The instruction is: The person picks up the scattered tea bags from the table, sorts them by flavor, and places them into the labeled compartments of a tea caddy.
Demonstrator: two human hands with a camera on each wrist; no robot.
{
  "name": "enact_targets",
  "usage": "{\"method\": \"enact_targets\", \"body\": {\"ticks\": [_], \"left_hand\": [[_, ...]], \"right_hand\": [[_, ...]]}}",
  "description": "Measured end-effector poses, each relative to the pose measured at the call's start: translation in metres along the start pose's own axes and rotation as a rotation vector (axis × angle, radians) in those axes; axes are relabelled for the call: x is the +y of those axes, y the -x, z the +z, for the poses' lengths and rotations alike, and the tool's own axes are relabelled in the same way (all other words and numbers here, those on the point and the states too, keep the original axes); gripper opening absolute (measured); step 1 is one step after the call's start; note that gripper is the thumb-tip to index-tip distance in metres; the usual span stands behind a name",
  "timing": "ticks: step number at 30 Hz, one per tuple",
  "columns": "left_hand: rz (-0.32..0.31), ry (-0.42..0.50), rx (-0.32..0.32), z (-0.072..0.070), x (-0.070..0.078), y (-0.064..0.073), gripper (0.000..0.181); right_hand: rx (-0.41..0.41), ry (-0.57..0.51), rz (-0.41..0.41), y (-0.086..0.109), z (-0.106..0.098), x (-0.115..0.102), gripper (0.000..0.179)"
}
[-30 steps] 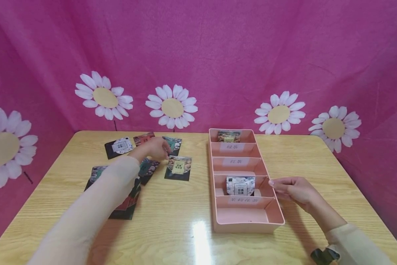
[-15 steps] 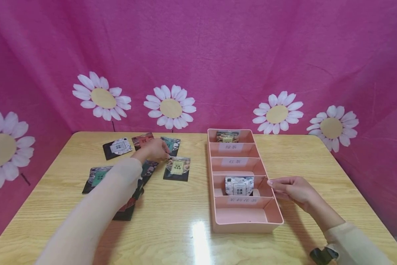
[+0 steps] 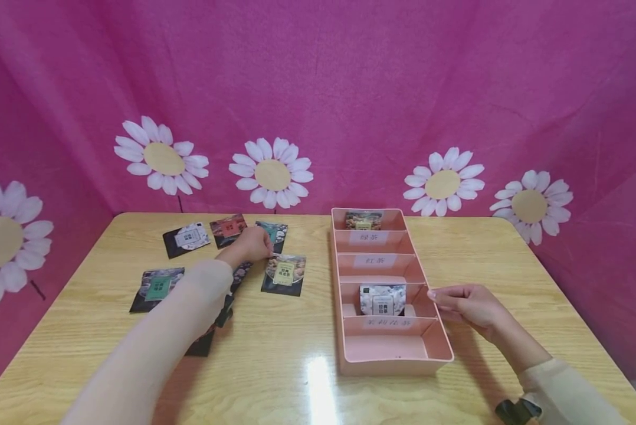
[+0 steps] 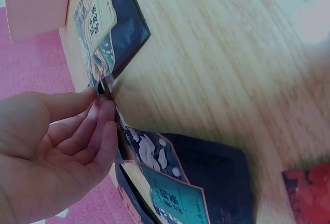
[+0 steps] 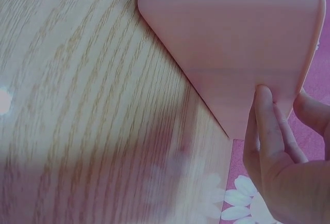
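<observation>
My left hand (image 3: 253, 245) pinches the top left corner of a tea packet (image 3: 281, 283) with a yellow label between thumb and fingertips. In the left wrist view that packet (image 4: 124, 28) has a dark lower half and tilts away from the wood by the hand. A teal-label packet (image 4: 201, 177) lies just below the fingers there. Beside the long pink divided box (image 3: 339, 342), my right hand (image 3: 472, 304) grips its right wall, thumb at the rim and fingers against the outside (image 5: 278, 141).
More packets lie at the left: a white-label one (image 3: 186, 239), a red one (image 3: 228, 229) and a green-label one (image 3: 156, 289). Others are partly under my left sleeve (image 3: 164, 330). Inside the box stand a white packet (image 3: 383, 301) and a yellow-label packet (image 3: 363, 222). A pink curtain (image 3: 318, 106) hangs behind the table.
The yellow-label packet has tilted slightly in my left hand's pinch. My left forearm has shifted a little right, showing more of the green-label packet. The right hand keeps its grip.
</observation>
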State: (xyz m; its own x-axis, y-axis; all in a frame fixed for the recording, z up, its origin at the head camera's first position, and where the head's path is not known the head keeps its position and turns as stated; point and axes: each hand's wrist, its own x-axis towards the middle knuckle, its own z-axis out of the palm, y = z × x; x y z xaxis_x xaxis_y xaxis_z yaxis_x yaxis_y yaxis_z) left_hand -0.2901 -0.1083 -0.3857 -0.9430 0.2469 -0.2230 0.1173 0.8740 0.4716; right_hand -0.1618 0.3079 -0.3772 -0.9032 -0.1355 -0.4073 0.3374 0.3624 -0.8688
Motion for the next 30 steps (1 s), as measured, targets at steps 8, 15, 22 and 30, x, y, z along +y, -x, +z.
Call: {"method": "enact_targets", "body": {"ticks": [8, 15, 22, 30], "left_hand": [[0.007, 0.013, 0.003, 0.0012, -0.0031, 0.0023, 0.011], [-0.025, 0.105, -0.012, 0.0034, -0.0024, 0.0027, 0.013], [-0.037, 0.165, -0.038, 0.0037, -0.0004, 0.0061, 0.012], [-0.031, 0.152, -0.053, 0.0044, 0.0015, 0.0098, 0.012]], "right_hand": [[-0.005, -0.017, -0.006, 0.0008, 0.0016, 0.0007, 0.046], [0.003, 0.030, 0.002, 0.0004, 0.0000, 0.0001, 0.053], [0.000, 0.023, 0.003, -0.0002, 0.0000, 0.0011, 0.053], [0.000, 0.017, -0.006, 0.0001, 0.0001, 0.0005, 0.053]]}}
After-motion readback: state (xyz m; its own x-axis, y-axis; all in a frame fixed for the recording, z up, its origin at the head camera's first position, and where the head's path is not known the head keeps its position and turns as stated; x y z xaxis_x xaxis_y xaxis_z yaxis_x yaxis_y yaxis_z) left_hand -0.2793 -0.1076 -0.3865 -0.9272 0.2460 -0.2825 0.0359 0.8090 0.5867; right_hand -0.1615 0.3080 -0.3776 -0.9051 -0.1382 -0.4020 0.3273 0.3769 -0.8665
